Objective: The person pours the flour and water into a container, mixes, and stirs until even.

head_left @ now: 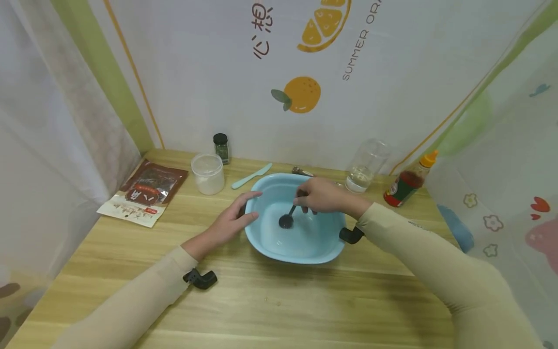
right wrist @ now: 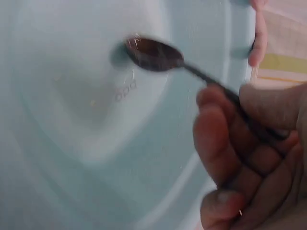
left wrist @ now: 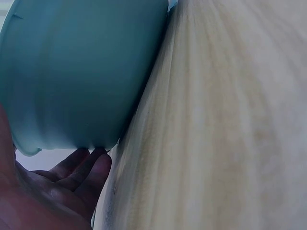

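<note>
A light blue plastic basin (head_left: 270, 245) stands on the wooden table. My left hand (head_left: 226, 224) holds its left side, the thumb over the rim; in the left wrist view several fingertips (left wrist: 100, 167) press the outer wall from below the rim. My right hand (head_left: 323, 195) pinches the handle of a small dark spoon (head_left: 286, 221) between thumb and fingers. The spoon's bowl hangs inside the basin, over its floor. In the right wrist view the spoon bowl (right wrist: 153, 55) looks shiny; whether it carries liquid I cannot tell.
Behind the basin are a light blue spreader knife (head_left: 252, 176), a tub of white contents (head_left: 208, 175), a black-lidded jar (head_left: 221, 148) and a clear jar (head_left: 366, 165). A sauce bottle (head_left: 410, 179) stands right, a brown food packet (head_left: 148, 189) lies left. Printed curtains (head_left: 196, 72) surround the table.
</note>
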`<act>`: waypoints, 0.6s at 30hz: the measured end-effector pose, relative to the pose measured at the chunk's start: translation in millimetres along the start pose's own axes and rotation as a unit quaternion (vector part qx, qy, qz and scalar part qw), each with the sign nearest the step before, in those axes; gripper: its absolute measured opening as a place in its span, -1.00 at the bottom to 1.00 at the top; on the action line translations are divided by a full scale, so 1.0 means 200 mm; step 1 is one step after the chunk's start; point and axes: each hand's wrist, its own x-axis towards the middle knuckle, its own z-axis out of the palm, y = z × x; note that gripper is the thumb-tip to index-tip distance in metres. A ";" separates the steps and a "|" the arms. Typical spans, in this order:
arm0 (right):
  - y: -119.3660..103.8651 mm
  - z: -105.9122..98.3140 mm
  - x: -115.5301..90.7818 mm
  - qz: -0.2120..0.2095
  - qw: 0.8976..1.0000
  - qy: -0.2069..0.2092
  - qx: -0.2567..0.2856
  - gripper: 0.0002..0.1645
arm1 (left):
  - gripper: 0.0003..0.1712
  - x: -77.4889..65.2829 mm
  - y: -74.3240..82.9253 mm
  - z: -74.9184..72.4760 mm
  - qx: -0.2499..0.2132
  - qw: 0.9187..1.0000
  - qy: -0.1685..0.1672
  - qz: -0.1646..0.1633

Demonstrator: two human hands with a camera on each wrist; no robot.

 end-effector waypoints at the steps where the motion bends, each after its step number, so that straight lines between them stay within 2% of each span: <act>1: 0.01 0.00 0.00 0.012 1.000 0.013 -0.008 -0.68 | -0.33 0.00 0.00 0.00 0.000 1.000 -0.001 -0.001; 4: 0.03 -0.02 -0.01 0.051 0.996 0.050 -0.046 -0.70 | -0.33 0.00 -0.01 0.01 -0.002 1.000 -0.004 -0.002; 6: 0.05 -0.03 -0.03 0.059 0.994 0.055 -0.069 -0.72 | -0.33 0.01 -0.01 0.01 -0.003 1.000 -0.005 -0.001; 9: 0.07 -0.05 -0.06 0.038 0.996 0.032 -0.070 -0.73 | -0.34 0.01 -0.01 0.00 -0.003 1.000 -0.004 0.001; 14: 0.07 -0.03 -0.06 -0.015 0.999 -0.023 -0.023 -0.73 | -0.34 0.00 -0.01 0.00 -0.008 1.000 -0.003 0.004; 16: 0.07 -0.03 -0.05 -0.019 1.000 -0.022 -0.011 -0.72 | -0.34 0.00 -0.01 0.00 -0.009 1.000 -0.002 0.003; 18: 0.08 -0.02 -0.05 -0.007 1.000 -0.002 -0.016 -0.71 | -0.34 0.00 -0.02 0.00 -0.009 1.000 0.000 0.003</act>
